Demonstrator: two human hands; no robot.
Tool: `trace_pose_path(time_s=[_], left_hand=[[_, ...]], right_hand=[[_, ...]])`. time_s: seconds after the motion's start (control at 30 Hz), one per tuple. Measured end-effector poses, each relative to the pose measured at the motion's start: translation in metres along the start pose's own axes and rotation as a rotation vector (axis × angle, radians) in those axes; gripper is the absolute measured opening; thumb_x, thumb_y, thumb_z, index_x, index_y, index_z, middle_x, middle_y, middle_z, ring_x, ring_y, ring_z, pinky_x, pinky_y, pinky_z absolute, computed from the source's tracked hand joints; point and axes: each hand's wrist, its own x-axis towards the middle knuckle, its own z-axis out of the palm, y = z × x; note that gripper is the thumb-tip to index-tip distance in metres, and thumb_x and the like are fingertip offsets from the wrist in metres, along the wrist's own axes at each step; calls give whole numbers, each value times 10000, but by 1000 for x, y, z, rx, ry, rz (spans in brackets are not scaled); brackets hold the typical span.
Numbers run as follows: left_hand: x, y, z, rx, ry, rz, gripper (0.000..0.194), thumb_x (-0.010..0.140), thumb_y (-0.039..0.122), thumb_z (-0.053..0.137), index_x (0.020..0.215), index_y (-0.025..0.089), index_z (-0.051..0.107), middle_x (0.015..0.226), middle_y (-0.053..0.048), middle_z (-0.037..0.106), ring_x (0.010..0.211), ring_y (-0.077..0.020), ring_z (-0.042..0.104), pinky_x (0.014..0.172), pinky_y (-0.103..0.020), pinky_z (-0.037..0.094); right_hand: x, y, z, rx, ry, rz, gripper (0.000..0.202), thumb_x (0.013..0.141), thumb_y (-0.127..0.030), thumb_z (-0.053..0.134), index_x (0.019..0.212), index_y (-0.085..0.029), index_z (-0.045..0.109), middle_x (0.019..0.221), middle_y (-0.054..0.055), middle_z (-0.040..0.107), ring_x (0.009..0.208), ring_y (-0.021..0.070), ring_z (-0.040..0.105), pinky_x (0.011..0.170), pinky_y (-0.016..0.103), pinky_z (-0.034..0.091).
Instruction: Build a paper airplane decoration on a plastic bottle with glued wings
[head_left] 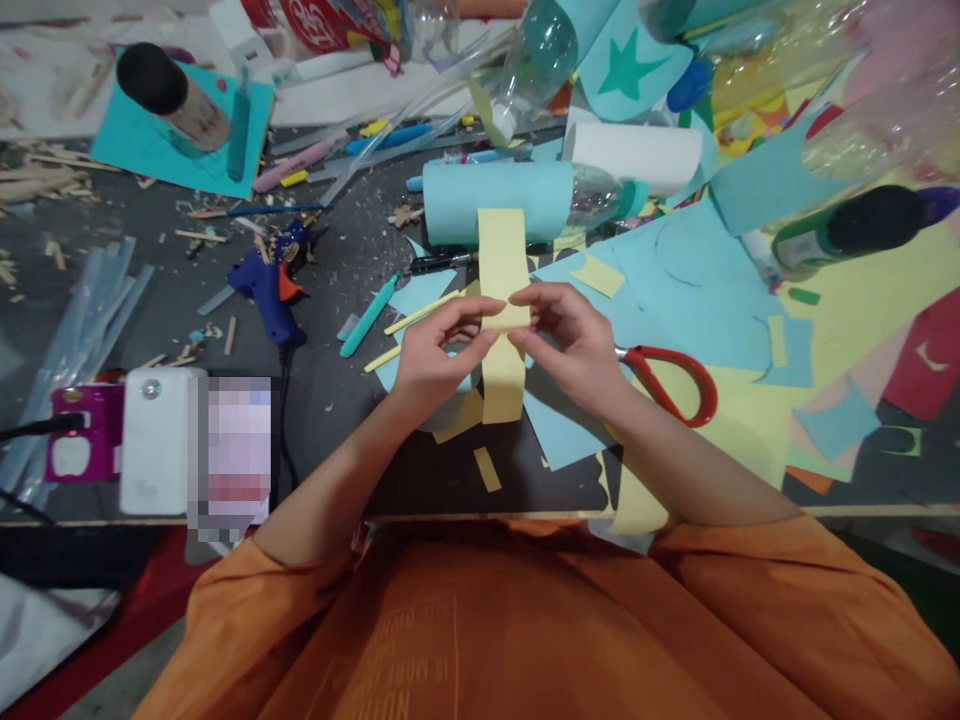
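Observation:
A long yellow paper strip (pixel 502 250) runs away from me between my hands, with a fold or crease across its middle. My left hand (pixel 442 345) pinches its left edge between thumb and fingertips at that crease. On the opposite edge, my right hand (pixel 566 335) pinches the strip the same way. The strip's far end lies against a bottle wrapped in light blue paper (pixel 457 200). Red-handled scissors (pixel 697 390) lie beside my right wrist, their blades mostly hidden. Left of my left hand is a teal marker (pixel 369 315).
A blue glue gun (pixel 266 290) with a cord lies to the left. Beyond it a dark-capped bottle (pixel 176 100) rests on teal paper. Light blue paper sheets (pixel 660 260) and yellow scraps cover the right side. A white power bank (pixel 154 440) lies near the front edge.

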Motion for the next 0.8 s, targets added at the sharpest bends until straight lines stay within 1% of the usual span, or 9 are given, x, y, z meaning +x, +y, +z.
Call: trace_pose_path(time_s=[0.1, 0.17, 0.23, 0.43, 0.63, 0.8], left_hand=[[-1, -2, 0, 5, 34, 57, 170, 813, 272, 708, 962, 199, 743, 940, -34, 772, 799, -129, 719, 742, -245, 601], [-1, -2, -1, 8, 46, 72, 185, 818, 283, 716, 980, 199, 743, 968, -38, 778, 825, -144, 740, 764, -258, 617], [-1, -2, -1, 16, 44, 75, 181, 824, 280, 712, 981, 196, 745, 969, -37, 782, 833, -150, 752, 770, -261, 625], [-1, 2, -1, 25, 46, 127, 102, 810, 213, 721, 901, 195, 764, 862, -10, 793, 769, -114, 749, 734, -190, 615], [-1, 4, 0, 72, 65, 191, 70, 809, 162, 719, 852, 203, 756, 819, 2, 794, 741, -99, 745, 713, -159, 598], [-1, 4, -1, 111, 63, 206, 55, 814, 162, 711, 841, 199, 741, 804, 7, 789, 714, -98, 736, 695, -162, 592]], right_hand=[[0, 0, 0, -37, 32, -28, 169, 890, -295, 656, 1051, -257, 623, 881, -1, 621, 773, 151, 603, 725, 335, 567], [-1, 0, 0, -64, 44, -46, 151, 903, -333, 651, 1029, -252, 640, 886, 7, 636, 775, 155, 609, 733, 344, 575], [-1, 0, 0, -93, 52, -75, 132, 910, -335, 644, 1008, -247, 655, 872, 11, 643, 769, 153, 613, 720, 338, 576], [-1, -1, 0, -163, 66, -186, 76, 912, -271, 639, 960, -250, 694, 851, 15, 694, 764, 148, 652, 686, 314, 582], [-4, -2, 0, -215, 102, -151, 99, 905, -258, 638, 954, -264, 723, 932, 3, 770, 809, 159, 720, 729, 335, 627], [-3, -2, 0, -224, 117, -204, 93, 902, -221, 644, 885, -249, 731, 871, -5, 789, 791, 150, 743, 703, 297, 621]])
